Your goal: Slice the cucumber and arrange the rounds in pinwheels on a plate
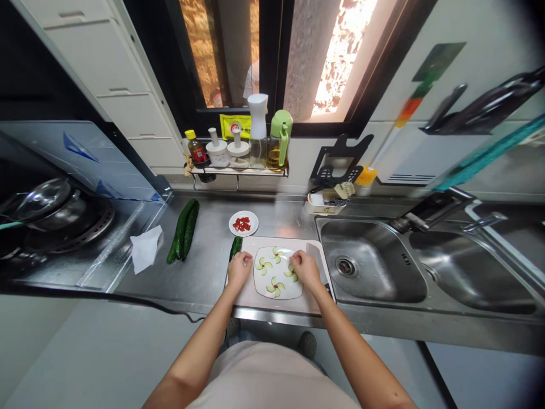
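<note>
A white plate (280, 291) with a dark rim lies on a pale cutting board (315, 258). Flower-like arrangements of pale green cucumber slices (275, 287) with red centres are spread over the plate. My right hand (305, 268) is pinched over the arrangement at the plate's right side; whatever is between its fingertips is too small to make out. My left hand (240, 269) has its fingers curled together just left of the plate, and any held item is hidden. Behind the left hand, part of a dark green cucumber (235, 246) shows. A small white dish (243, 222) of red pieces sits beyond the board.
Two whole cucumbers (184, 230) and a white paper towel (146, 249) lie on the steel counter to the left, near the stove (63, 221). A double sink (370, 261) is on the right. Seasoning jars and an oil bottle (280, 139) stand on a wall rack.
</note>
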`<action>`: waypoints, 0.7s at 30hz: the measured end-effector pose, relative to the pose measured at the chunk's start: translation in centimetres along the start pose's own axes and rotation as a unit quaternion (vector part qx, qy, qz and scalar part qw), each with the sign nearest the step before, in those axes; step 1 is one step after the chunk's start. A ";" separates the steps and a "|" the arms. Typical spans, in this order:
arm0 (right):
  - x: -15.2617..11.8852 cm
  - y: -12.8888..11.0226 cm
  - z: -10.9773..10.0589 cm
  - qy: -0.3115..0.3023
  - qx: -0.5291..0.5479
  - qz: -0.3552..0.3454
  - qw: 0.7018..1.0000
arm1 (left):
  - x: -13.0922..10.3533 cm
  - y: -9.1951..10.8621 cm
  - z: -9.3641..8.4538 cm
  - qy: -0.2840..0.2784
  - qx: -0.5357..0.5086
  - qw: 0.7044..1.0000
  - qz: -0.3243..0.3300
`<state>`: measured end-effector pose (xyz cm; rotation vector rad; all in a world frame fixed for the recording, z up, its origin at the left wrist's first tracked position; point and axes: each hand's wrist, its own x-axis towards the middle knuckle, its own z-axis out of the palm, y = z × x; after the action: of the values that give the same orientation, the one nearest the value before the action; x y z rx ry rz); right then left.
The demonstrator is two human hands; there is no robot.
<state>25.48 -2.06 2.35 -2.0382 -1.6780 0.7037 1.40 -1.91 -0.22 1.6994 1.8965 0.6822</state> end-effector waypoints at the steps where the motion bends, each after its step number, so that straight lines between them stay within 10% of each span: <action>1: -0.2 0.6 -0.5 0.006 0.000 0.004 1.000 | -0.2 -0.2 -0.1 0.002 -0.005 1.000 -0.006; 8: -3.3 4.0 -1.9 0.001 -0.002 0.022 1.000 | -2.0 -1.6 -0.1 -0.038 -0.032 0.997 -0.057; 21: -6.2 4.8 1.7 -0.068 0.004 0.106 0.992 | -4.5 -2.4 2.0 -0.129 -0.093 0.980 -0.116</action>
<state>27.22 -9.13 -1.13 -2.2288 -1.5392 0.9380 1.31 -6.55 -3.14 1.3530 1.7527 0.5033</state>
